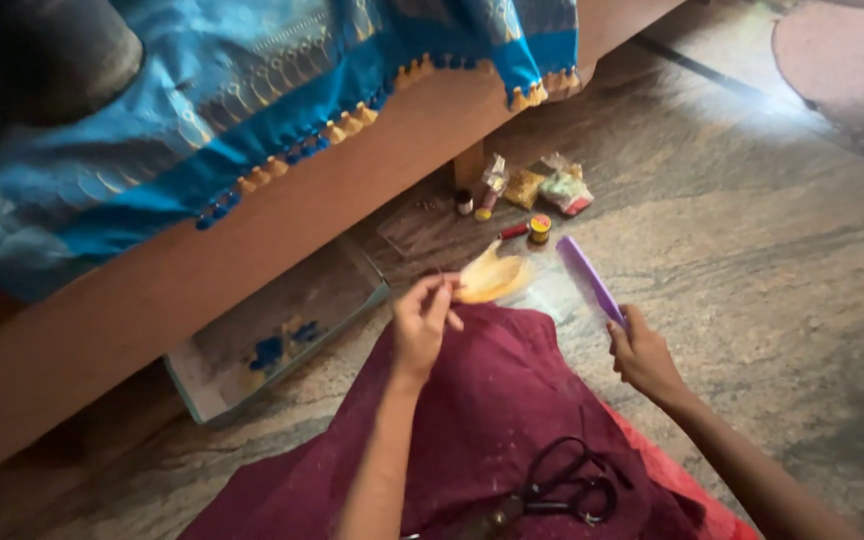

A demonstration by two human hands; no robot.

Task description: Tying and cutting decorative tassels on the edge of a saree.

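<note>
Your left hand (422, 320) pinches the near end of a pale yellow tuft of threads (493, 278), fingers closed tight so the strands fan out over the stone floor (752, 250) just past your maroon-draped lap (472, 420). Your right hand (642, 355) is clenched around the handle of a purple comb (585, 275), its length angled up and away to the right of the tuft, near it but apart. Black scissors (562, 490) rest on the cloth close to you. Farther off, small thread spools (539, 228) and packets (552, 188) lie beside the wooden bed frame (252, 250), under a blue tasselled fabric (252, 90).
</note>
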